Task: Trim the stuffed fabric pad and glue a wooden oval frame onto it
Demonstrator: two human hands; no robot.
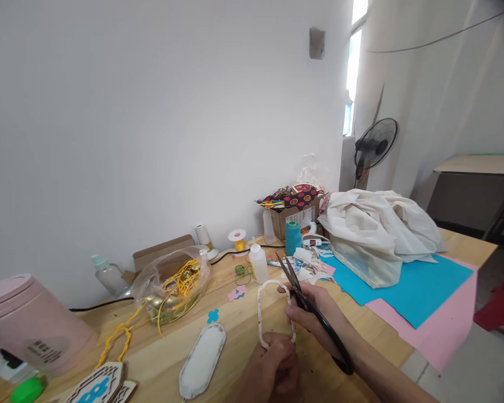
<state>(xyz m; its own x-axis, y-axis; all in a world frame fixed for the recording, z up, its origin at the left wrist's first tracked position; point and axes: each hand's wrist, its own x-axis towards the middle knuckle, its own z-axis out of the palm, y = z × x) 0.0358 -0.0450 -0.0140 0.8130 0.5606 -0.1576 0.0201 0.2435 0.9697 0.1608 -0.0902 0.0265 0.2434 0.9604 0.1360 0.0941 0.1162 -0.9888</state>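
The left hand [277, 355] pinches the near end of a white loop-shaped frame [259, 313], its long axis running away from that hand; the right hand [319, 307], grasping scissors [292, 274] (blades pointing forward), touches the frame's right side.

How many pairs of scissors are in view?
1: the black-handled scissors, in the right hand, blades pointing away from the person. Others may be hidden, for instance under the paper scraps.

Cannot read any word or number. Can see dark print on the grey label [47, 350] of the pink bin [19, 313], too blurred to decipher, and tiny marks on the white label [301, 218] of the cardboard box [279, 228].
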